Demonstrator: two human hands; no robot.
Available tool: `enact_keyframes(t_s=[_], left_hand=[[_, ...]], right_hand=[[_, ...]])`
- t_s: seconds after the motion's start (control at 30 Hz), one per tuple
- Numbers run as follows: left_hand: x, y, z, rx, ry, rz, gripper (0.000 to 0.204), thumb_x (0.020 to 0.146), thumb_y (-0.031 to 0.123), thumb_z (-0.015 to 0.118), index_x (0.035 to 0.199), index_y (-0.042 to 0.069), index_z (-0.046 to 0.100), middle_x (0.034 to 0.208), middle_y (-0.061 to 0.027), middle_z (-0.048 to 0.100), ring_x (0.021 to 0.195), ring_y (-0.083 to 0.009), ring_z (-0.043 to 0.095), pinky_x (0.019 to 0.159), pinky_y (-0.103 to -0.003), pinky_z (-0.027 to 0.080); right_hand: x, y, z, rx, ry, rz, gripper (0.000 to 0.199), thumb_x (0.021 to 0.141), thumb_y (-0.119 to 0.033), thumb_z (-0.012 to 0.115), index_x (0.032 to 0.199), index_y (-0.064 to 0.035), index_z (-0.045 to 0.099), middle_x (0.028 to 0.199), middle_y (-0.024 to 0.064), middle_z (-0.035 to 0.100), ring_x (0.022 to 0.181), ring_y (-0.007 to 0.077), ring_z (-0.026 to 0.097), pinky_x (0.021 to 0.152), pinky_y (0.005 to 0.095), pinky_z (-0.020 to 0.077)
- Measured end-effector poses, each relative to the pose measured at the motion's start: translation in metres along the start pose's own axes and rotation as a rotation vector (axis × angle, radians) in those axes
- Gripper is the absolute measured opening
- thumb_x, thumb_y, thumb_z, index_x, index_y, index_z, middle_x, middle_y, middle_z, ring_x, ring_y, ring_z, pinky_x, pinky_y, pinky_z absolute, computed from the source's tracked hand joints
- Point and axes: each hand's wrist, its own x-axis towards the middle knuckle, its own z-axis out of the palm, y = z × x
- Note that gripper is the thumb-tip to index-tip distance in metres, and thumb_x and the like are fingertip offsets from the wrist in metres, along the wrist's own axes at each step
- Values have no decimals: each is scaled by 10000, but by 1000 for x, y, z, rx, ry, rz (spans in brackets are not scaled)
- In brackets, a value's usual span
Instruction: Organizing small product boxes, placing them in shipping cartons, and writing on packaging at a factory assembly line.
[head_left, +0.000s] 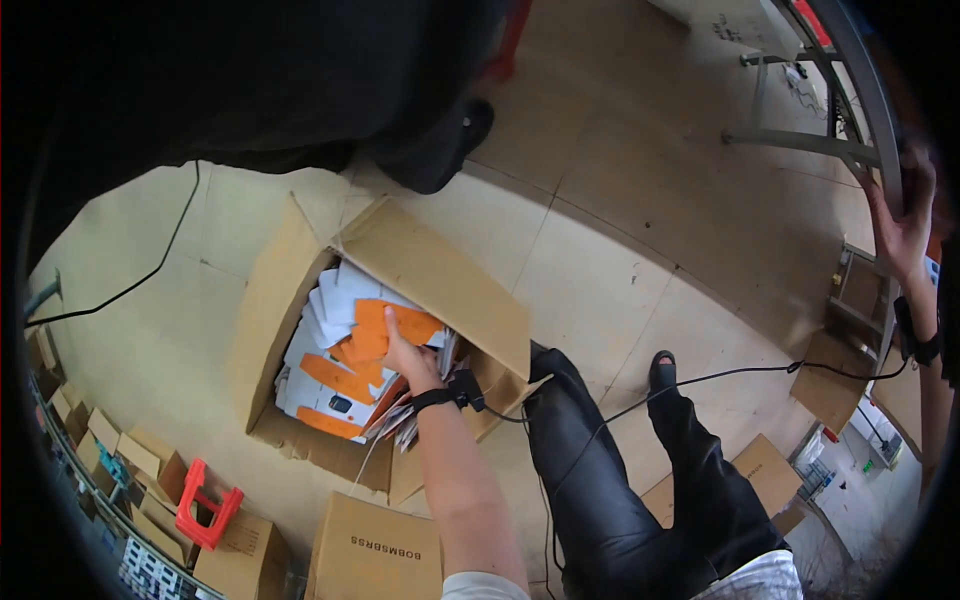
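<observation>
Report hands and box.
Left hand on orange-and-white card pieces inside open cardboard box. Right hand gripping grey table edge. Black cable across black trousers.

- Flat cartons (335,377) over there: orange and white
- Open box (440,285): plain brown
- Trousers (590,480): glossy black
- Wrist strap (433,399): black
- Floor tiles (590,260): cream, dark-lined

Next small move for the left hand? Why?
I'd probably firm up the left hand around the orange-and-white flat pieces at its thumb and ease them upward. It already rests on the pile inside the cardboard box, whose top is open above it. The right hand is away at the grey table edge, so the left seems best placed.
</observation>
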Motion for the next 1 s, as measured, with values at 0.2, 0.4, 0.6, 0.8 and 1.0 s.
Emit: enact_keyframes(t_s=[0.2, 0.4, 0.6, 0.8, 1.0], left_hand=[[-8, 37, -25, 210, -38, 217, 533, 874, 119, 843, 1327, -20, 600, 1320, -121, 664, 1062, -256, 703, 879, -410, 623], [-116, 127, -81, 151, -73, 0, 600, 913, 104, 797, 1432, -22, 522, 1385, -146, 612, 1178, -292, 656, 916, -456, 618], [-238, 190, -130, 297, -441, -33, 575, 887, 37, 775, 1406, 5, 529, 1334, -113, 606, 1208, -259, 620, 944, -465, 592], [-346, 107, -98, 562, -840, 17, 502, 787, 171, 907, 1215, 26, 687, 1089, -43, 735, 1020, -184, 700, 903, -354, 559], [-222, 76, -137, 1061, -519, 369, 960, 669, 203, 962, 1467, 22, 459, 1432, -184, 550, 1370, -338, 517, 1160, -445, 402]], right_hand=[[21, -37, 12, 10, 75, -177, 629, 914, 9, 739, 1433, -43, 386, 1295, 98, 439, 1218, 214, 479, 1095, 308, 365], [27, -60, 0, -148, 152, -248, 525, 860, -145, 806, 1279, -22, 513, 1118, 119, 526, 1058, 253, 544, 983, 334, 452], [-12, -178, 6, 45, 3, -267, 687, 802, -297, 856, 1337, -15, 530, 1292, 177, 553, 1245, 314, 534, 1053, 429, 448], [-162, -267, 119, 1294, -1036, 812, 615, 766, -126, 903, 1293, 10, 618, 1164, 73, 695, 1080, 186, 644, 957, 370, 536], [-219, -203, 84, 1211, -687, 1134, 716, 779, -58, 828, 1418, 20, 513, 1291, 118, 660, 1177, 245, 648, 1050, 400, 511]])
